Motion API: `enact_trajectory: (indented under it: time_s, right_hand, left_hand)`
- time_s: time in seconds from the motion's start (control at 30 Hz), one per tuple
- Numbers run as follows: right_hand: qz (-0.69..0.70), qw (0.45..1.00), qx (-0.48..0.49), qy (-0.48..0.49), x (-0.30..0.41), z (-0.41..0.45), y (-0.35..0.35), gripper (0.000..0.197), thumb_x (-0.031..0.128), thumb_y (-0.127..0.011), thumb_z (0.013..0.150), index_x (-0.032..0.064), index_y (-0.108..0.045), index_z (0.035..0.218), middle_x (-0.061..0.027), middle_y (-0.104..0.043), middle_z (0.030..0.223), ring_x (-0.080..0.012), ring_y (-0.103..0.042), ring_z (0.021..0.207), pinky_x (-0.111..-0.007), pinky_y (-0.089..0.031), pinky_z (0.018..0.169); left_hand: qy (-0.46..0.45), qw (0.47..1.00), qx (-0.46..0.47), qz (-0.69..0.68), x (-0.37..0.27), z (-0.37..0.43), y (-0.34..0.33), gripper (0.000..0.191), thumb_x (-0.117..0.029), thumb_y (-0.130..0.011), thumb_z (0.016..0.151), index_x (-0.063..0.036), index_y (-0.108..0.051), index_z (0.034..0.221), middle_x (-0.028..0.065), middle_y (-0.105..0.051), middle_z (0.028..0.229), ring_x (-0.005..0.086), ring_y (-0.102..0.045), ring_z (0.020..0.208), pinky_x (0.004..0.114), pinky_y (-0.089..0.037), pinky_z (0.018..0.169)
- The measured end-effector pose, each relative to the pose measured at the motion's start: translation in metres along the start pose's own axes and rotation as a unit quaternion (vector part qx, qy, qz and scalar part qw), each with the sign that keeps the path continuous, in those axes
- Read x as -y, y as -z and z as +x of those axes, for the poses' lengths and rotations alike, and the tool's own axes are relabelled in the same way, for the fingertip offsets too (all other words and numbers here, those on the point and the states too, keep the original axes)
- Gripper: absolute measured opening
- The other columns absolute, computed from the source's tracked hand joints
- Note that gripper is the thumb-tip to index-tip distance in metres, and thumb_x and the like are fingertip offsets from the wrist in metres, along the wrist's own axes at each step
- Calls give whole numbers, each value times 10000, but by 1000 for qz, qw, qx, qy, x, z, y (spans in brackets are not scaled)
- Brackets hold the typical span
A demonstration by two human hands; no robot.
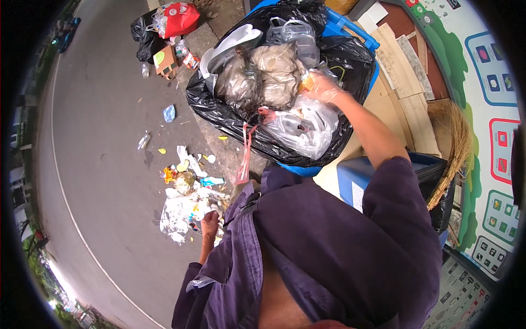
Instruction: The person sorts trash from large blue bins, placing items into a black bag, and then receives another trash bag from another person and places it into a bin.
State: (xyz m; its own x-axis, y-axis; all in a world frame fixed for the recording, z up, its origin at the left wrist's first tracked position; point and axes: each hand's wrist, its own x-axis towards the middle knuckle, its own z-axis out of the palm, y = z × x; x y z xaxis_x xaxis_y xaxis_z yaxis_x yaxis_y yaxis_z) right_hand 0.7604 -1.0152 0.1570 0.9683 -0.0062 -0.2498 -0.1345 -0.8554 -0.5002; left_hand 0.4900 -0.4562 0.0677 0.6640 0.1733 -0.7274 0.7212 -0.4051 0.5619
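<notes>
My right hand, in a thin clear plastic glove, reaches into a blue wheeled bin lined with a black garbage bag. Its fingers close on an orange-yellow scrap. Beside that hand lie tied translucent bags of waste, a clear plastic food container and a white plastic bag. A white curved plastic piece rests along the bin's far left side. My left hand hangs low by my side, over or near littered plastic; its fingers are curled, their grip unclear.
Red bag, brown paper bag and bottles sit by the curb. A plastic bottle lies on the road. At right stand a blue bin, straw broom, wooden boards and a sign panel.
</notes>
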Motion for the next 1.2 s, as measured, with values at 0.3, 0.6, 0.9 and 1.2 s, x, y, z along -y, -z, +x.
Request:
enact_trajectory:
  time_s: [0.3, 0.6, 0.9, 1.2]
  right_hand:
    - [47, 984, -164, -45, -8, 4, 15, 441, 304, -768, 657, 36, -605, 967, -172, -650, 909, -313, -631, 838, -375, -491, 744]
    - [163, 976, -144, 12, -20, 20, 108, 415, 180, -768, 733, -15, -574, 1044, -55, -644, 882, -110, -576, 789, -253, -472, 731]
    - [349, 932, -100, -19, 7, 6, 152, 273, 129, -716, 783, 27, -594, 1006, -31, -645, 897, -109, -593, 784, -255, -491, 699]
    - [217, 946, -239, 30, 68, -17, 113, 147, 190, -657, 842, 68, -623, 915, -21, -646, 822, -87, -577, 706, -277, -481, 642]
  left_hand:
    - [21, 999, 24, -42, -8, 16, -1, 296, -222, -593, 880, 7, -608, 1067, 52, -645, 820, 108, -575, 655, 236, -453, 555]
    - [28, 997, 5, -75, 29, 16, 7, 293, -234, -596, 873, 0, -617, 1049, 38, -635, 796, 105, -567, 641, 233, -440, 535]
    - [40, 997, -11, -65, 32, 1, 0, 306, -249, -577, 878, 4, -616, 1045, 40, -617, 761, 94, -522, 589, 238, -403, 458]
    - [24, 997, -4, -79, 53, 10, -6, 293, -227, -588, 872, 14, -622, 1036, 26, -613, 743, 93, -524, 571, 234, -418, 498]
